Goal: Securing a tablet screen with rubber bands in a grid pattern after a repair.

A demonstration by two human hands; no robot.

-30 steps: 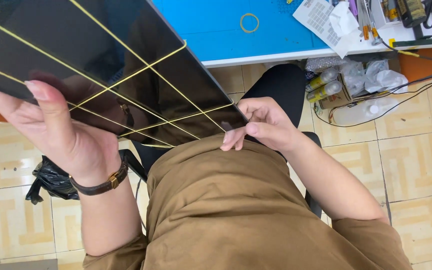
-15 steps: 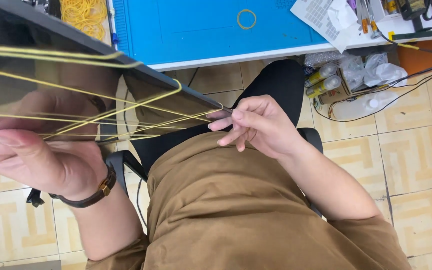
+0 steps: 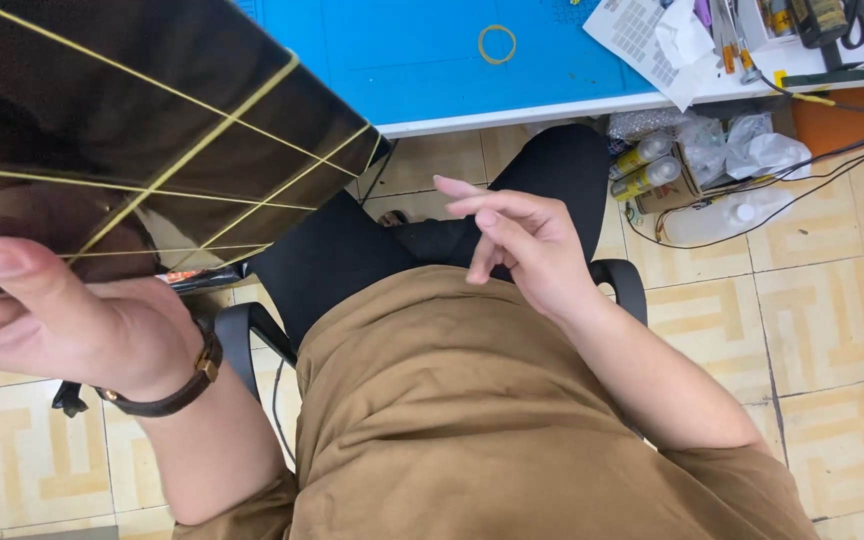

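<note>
Head view: left hand [image 3: 62, 320] grips panel [image 3: 152, 130], fingertips perhaps hidden.

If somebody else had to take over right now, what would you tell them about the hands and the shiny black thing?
Left hand: holds up the dark glossy panel from underneath, thumb on its near edge.
Right hand: open, fingers loosely spread over the lap, touching nothing.
Things: several yellow rubber bands cross the panel's face. One loose rubber band lies on the blue mat on the desk.
Done: the bands are already stretched across the panel.
Left: I cannot tell whether more bands are needed; the loose one on the mat is unused.
</note>
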